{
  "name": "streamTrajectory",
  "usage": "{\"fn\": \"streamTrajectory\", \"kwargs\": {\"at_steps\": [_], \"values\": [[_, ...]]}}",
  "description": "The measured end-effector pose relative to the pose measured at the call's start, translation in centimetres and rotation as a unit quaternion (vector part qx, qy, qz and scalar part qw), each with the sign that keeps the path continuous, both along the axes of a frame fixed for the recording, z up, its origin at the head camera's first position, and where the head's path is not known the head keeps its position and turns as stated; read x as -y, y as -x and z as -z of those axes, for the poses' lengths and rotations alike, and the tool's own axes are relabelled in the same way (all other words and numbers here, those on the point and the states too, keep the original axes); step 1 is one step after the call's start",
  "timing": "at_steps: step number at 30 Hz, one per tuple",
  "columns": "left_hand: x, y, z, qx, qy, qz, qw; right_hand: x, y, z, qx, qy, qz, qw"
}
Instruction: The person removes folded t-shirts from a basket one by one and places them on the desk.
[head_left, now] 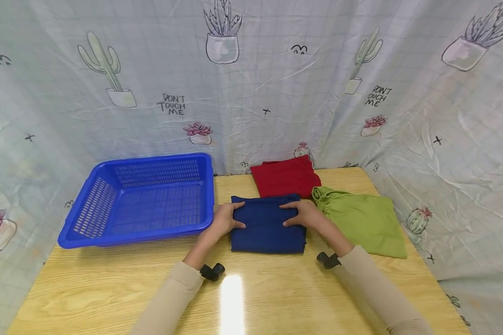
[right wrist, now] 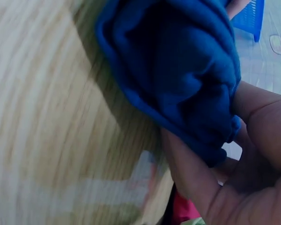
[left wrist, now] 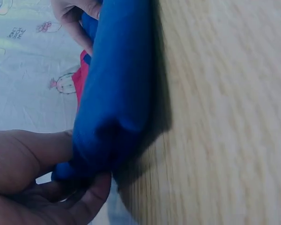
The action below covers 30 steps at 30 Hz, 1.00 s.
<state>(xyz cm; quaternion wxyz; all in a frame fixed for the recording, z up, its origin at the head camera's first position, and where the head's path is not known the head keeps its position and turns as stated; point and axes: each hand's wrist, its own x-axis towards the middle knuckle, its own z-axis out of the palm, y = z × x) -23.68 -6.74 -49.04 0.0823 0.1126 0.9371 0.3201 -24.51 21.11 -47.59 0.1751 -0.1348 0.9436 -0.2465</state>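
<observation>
A dark blue garment point(head_left: 266, 232), folded into a flat rectangle, lies at the middle of the wooden table. My left hand point(head_left: 223, 219) grips its left end; the left wrist view shows the thumb on one face and fingertips point(left wrist: 99, 197) around the lower edge. At the opposite end, my right hand point(head_left: 311, 216) pinches the cloth, with a finger tucked under it in the right wrist view. Layered folds point(right wrist: 178, 79) show at that end. What kind of garment it is cannot be made out.
A blue plastic basket point(head_left: 208, 195) with slotted sides stands left of the garment. Behind lies a folded red cloth point(head_left: 282, 177), and to the right a green cloth point(head_left: 366, 223) with a gathered end. A printed curtain point(head_left: 251, 93) hangs behind the table point(head_left: 268, 298).
</observation>
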Motion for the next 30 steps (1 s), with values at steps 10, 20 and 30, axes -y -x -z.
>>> {"fn": "streamTrajectory", "kwargs": {"at_steps": [10,20,30], "values": [[-0.2,0.8,0.3,0.034,-0.008,-0.011,0.9993,-0.1,0.6,-0.5,0.006,-0.042,-0.014,0.999],[-0.8,1.4,0.4,0.021,0.014,0.000,0.9997,-0.8,1.2,0.2,0.007,-0.032,-0.026,0.999],[-1.5,-5.4,-3.8,0.053,0.061,0.052,0.9954,-0.4,-2.7,-1.8,-0.105,-0.137,-0.065,0.983]]}}
